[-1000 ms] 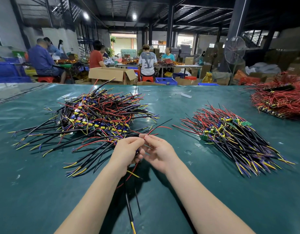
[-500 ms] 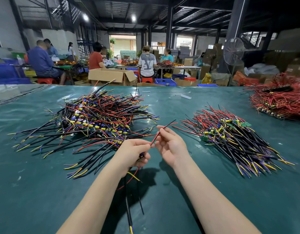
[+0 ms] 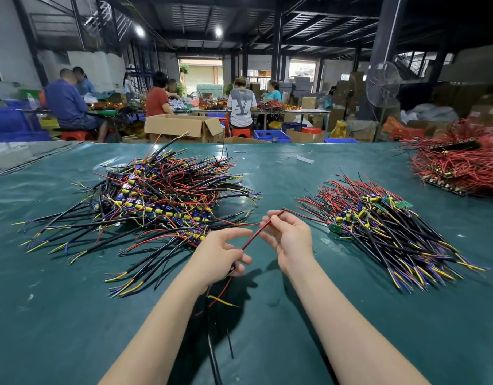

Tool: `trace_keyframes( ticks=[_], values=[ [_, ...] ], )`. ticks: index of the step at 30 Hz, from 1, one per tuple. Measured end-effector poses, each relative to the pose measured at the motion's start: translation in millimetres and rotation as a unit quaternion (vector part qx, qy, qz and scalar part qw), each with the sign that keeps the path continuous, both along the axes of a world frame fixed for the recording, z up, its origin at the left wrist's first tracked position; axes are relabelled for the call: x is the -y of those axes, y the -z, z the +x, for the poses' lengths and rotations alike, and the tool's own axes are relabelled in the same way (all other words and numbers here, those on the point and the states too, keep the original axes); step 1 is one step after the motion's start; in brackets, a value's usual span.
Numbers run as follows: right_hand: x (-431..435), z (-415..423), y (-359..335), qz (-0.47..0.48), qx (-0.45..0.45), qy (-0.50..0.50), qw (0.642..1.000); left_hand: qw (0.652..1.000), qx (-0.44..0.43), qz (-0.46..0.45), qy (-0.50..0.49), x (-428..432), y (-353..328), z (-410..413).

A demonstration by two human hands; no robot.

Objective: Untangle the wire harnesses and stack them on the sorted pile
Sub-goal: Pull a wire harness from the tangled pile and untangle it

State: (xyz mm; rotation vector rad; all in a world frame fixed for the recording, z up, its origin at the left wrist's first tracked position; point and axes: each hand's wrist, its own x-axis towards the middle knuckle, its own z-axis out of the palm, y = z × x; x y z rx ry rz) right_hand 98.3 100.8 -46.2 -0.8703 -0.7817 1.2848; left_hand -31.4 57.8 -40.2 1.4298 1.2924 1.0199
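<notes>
Straightening one wire harness (image 3: 212, 343) near centre: left hand (image 3: 220, 254) gripped its body, right hand (image 3: 289, 240) pinched its red-black lead (image 3: 256, 235). Tangled heap (image 3: 162, 195) lay far left, sorted pile (image 3: 384, 226) right. Next, probably: carry it right, lay wires parallel.

A green table cover (image 3: 73, 315) fills the foreground. Beyond its far edge stand an open cardboard box (image 3: 181, 126), a blue crate (image 3: 271, 135) and a pedestal fan (image 3: 382, 84). Farther back, people (image 3: 241, 107) sit on red stools (image 3: 241, 132) at tables (image 3: 295, 110).
</notes>
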Motion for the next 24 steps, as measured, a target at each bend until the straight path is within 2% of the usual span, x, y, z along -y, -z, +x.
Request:
trace_keyframes(
  ticks=[7, 10, 12, 15, 17, 24],
  values=[
    [-0.4, 5.8, -3.0, 0.008, -0.023, -0.024, 0.999, 0.999, 0.034, -0.019, -0.001, 0.2, -2.2, -2.1],
    [-0.5, 7.6, -2.7, 0.006, -0.015, -0.018, 1.000, 1.000, -0.010, 0.002, -0.005, -2.2, -0.7, -1.9],
    [0.0, 5.4, -2.1, 0.005, -0.007, -0.013, 1.000, 1.000, -0.009, 0.017, -0.007, -2.3, 1.4, 0.2],
    [1.6, 0.6, -1.5, 0.006, 0.011, -0.016, 1.000, 0.998, 0.051, 0.010, -0.023, -2.2, 5.8, 3.0],
    [3.2, 0.3, -1.9, 0.016, 0.034, -0.005, 0.999, 0.998, 0.056, 0.002, -0.021, -2.3, 7.8, 3.6],
    [6.0, 1.2, -3.8, 0.073, 0.128, 0.061, 0.987, 0.997, 0.019, -0.045, -0.055, -5.7, 5.2, 0.5]
  ],
)
